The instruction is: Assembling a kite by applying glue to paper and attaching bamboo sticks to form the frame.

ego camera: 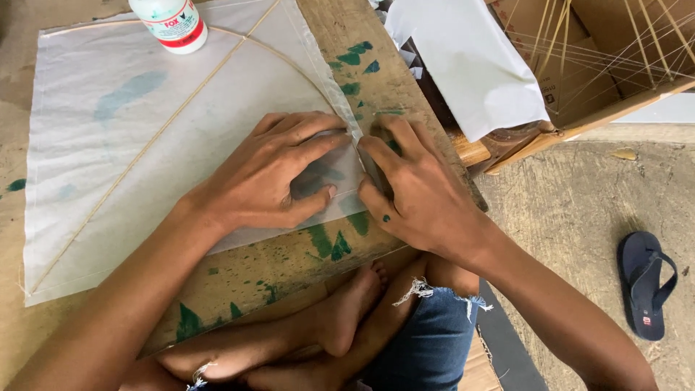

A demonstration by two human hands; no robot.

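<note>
While both hands pressed down at the same corner, the white paper kite lay flat on the paint-stained wooden surface. The left hand rested palm down on the sheet, its fingers spread and open, gripping nothing, with the thumb stretched toward the kite's right edge. Just beside it, fingertips almost touching, the right hand lay flat as well, its fingers pushing along the folded edge of the paper where that edge met the bare wood; it held nothing either. A thin bamboo spine ran diagonally under the paper away from the left hand, and a curved bamboo stick arched across the sheet above the knuckles. Well beyond the left hand, at the far edge of the kite, stood a white glue bottle with a red band. Beyond the right hand sat a cardboard box holding loose white paper and thin sticks. Off to the right hand's outer side, a dark blue sandal lay on the concrete floor.
</note>
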